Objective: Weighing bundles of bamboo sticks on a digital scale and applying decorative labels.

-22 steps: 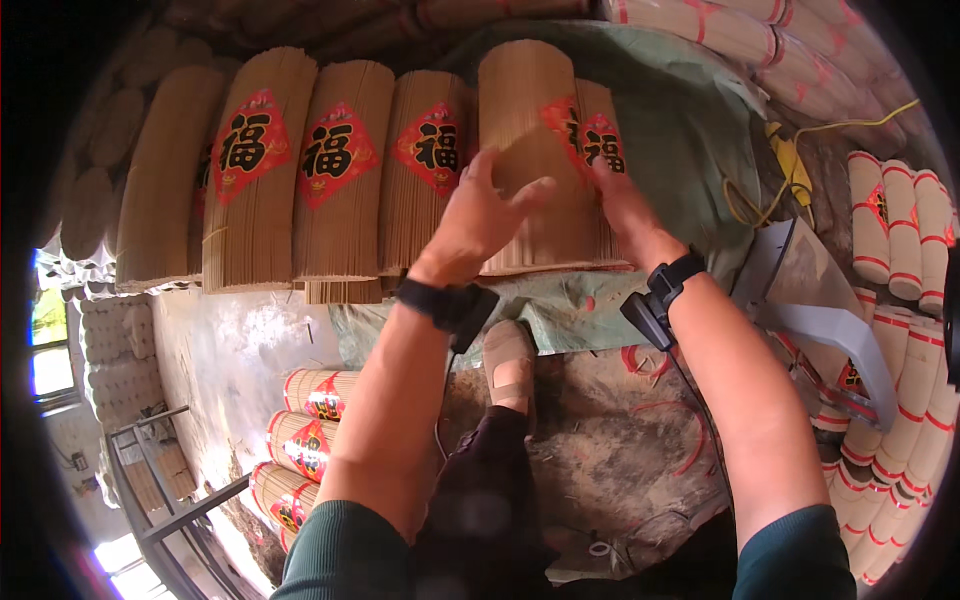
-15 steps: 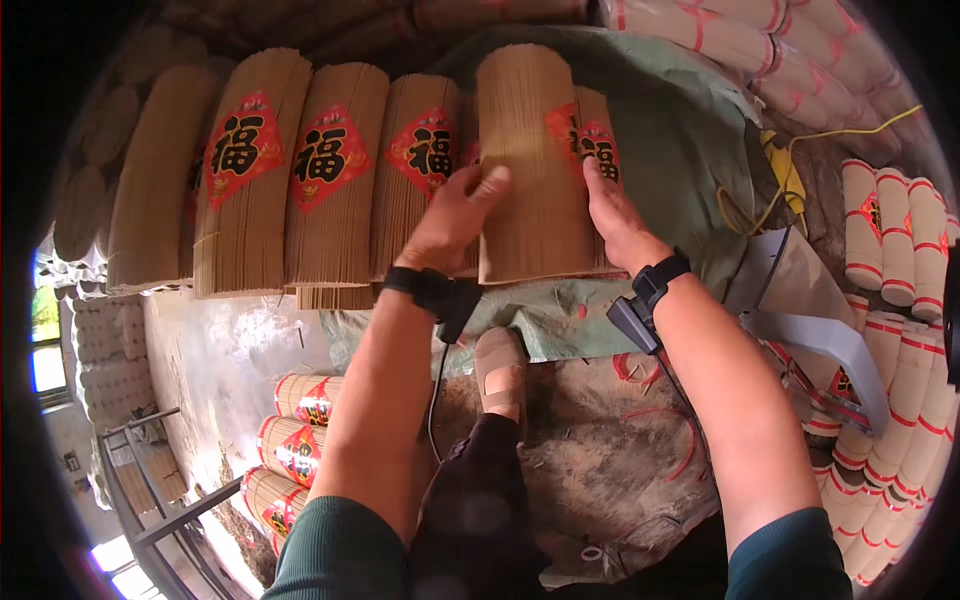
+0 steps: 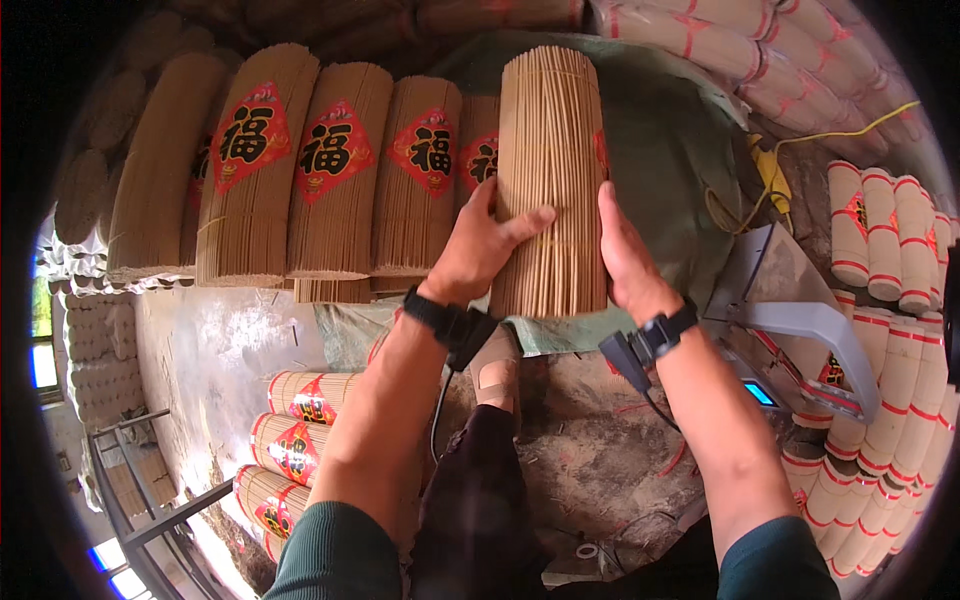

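Note:
Between my hands is a thick bundle of thin tan incense sticks [image 3: 550, 130], upright in the picture, with a sliver of its red label at the right edge. My left hand [image 3: 482, 240] grips its lower left side, the thumb lying across the front. Along the right side, my right hand [image 3: 630, 255] presses with its fingers straight; the fingers behind are hidden. To the left lies a row of like bundles with red diamond labels, among them a large incense bundle [image 3: 255, 190] and a nearer one [image 3: 415, 220].
A green sheet [image 3: 670, 150] lies under the bundles. At the right are a grey machine with a lit screen and curved arm [image 3: 820, 325], a yellow cord [image 3: 775, 180] and stacked red-banded bundles [image 3: 885, 430]. Wrapped label bundles [image 3: 290, 450] lie lower left beside a metal frame [image 3: 185, 515].
The held bundle has come off the pile, nearer me and slightly right, and has turned so its label faces right. Both hands moved with it.

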The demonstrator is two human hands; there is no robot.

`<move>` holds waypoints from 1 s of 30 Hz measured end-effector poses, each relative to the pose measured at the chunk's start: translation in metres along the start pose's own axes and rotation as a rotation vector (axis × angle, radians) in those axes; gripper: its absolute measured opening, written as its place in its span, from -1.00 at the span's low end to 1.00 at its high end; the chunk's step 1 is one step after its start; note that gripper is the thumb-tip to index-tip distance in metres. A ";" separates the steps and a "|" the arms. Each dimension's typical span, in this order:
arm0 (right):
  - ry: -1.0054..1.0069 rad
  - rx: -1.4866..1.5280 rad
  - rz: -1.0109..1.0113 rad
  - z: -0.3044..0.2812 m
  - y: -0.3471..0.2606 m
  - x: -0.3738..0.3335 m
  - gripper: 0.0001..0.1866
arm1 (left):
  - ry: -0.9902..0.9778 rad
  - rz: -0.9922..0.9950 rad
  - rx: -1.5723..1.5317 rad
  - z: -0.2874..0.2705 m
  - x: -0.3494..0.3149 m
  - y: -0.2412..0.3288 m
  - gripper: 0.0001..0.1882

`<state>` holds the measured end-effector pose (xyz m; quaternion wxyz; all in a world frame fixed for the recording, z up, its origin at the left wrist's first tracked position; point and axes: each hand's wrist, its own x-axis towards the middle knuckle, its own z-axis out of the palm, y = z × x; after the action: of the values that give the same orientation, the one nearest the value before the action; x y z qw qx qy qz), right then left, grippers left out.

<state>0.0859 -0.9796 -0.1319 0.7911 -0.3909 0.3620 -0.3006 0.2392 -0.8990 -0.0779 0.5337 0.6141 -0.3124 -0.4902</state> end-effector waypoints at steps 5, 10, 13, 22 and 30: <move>-0.121 -0.241 -0.192 -0.020 -0.073 -0.111 -0.35 | -0.167 0.030 -0.340 0.021 -0.082 0.036 -0.21; -0.342 0.170 0.141 -0.026 -0.103 -0.151 -0.19 | -0.279 0.014 -0.248 0.053 -0.126 0.054 -0.07; -0.200 0.218 0.066 -0.023 -0.100 -0.195 -0.25 | -0.409 -0.041 -0.190 0.061 -0.153 0.077 -0.07; -0.146 0.145 -0.263 -0.018 -0.132 -0.329 -0.32 | -0.614 -0.067 0.045 0.102 -0.249 0.168 -0.14; 0.198 -0.209 -0.281 -0.046 -0.055 -0.404 -0.18 | -0.728 -0.492 -0.177 0.143 -0.286 0.068 -0.17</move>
<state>-0.1865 -0.7195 0.0304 0.6568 -0.4861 0.4092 -0.4060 0.0219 -0.7060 0.0719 0.3070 0.4099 -0.2815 -0.8115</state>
